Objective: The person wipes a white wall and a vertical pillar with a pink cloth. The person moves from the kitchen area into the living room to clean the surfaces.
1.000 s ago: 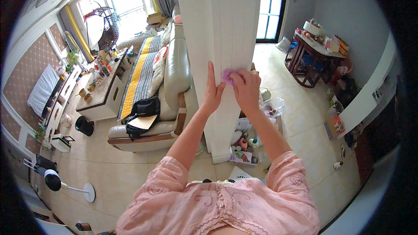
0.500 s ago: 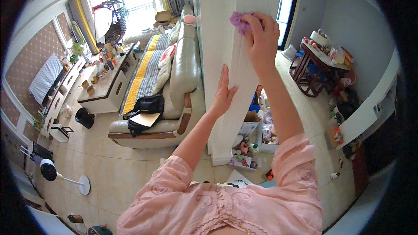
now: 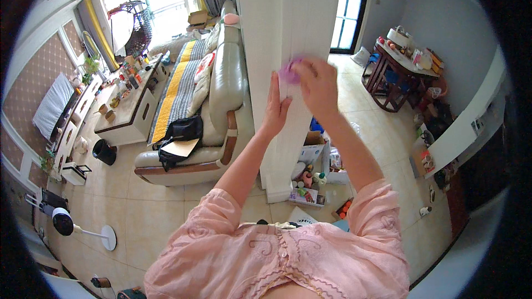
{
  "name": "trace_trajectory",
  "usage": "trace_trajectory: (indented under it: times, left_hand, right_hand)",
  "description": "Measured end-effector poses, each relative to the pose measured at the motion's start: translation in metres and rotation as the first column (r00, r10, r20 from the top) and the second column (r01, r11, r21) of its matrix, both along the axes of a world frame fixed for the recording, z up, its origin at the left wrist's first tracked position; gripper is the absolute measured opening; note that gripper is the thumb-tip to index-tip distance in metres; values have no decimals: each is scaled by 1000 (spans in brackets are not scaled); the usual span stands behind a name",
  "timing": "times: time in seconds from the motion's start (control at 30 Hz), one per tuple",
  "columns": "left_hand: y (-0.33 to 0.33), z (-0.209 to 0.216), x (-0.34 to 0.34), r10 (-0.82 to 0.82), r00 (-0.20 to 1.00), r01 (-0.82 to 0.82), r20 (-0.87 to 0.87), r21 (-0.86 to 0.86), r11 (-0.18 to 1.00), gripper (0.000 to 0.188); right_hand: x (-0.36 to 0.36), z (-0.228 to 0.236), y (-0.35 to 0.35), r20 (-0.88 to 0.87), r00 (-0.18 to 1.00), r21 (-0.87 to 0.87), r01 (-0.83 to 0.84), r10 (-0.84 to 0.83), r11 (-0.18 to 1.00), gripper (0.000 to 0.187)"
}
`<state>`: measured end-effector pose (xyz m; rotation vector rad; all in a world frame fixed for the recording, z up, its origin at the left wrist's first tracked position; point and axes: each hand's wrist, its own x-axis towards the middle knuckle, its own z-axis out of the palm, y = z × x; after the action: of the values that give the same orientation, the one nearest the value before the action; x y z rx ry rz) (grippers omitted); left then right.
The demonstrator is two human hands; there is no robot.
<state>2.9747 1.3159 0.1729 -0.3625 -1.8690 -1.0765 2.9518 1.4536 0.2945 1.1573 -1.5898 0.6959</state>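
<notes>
In front of me rises a white pillar with panelled edges. My right hand grips a crumpled purple cloth and presses it against the pillar's right part; hand and cloth are blurred by motion. On the same pillar, just left of the cloth, my left hand lies flat with its fingers stretched upward and thumb apart. It holds nothing.
Left of the pillar stands a pale leather sofa with a black bag. Boxes of bottles crowd the pillar's foot. Farther off are a coffee table, a white fan and a loaded side table.
My right hand has moved the purple cloth down the pillar, close to my left hand. My left hand stays flat on the pillar. The whole view has shifted slightly.
</notes>
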Motion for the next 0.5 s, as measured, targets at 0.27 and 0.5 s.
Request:
trace_trajectory:
  times: [0.27,0.5]
  left_hand:
    - [13,12,16,78,992,-79,99,7,997,71]
    - [16,11,16,54,995,-54,83,5,999,71]
  right_hand:
    - [-23,114,-33,-123,978,-217,138,-167,966,31]
    - [-13,15,-27,-36,980,-138,187,-194,973,34]
